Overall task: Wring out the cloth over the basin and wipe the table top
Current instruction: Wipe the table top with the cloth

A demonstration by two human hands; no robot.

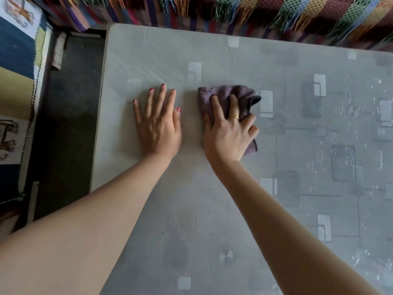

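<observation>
A crumpled purple-grey cloth lies on the grey patterned table top, a little past its middle. My right hand presses flat on the cloth with straight, spread fingers; a gold ring sits on one finger. My left hand rests palm-down on the bare table just left of the cloth, fingers straight and spread. No basin is in view.
Water drops and wet streaks cover the table's right side. A colourful fringed blanket runs along the far edge. Dark floor lies past the table's left edge, with a patterned blue and cream cloth beyond it.
</observation>
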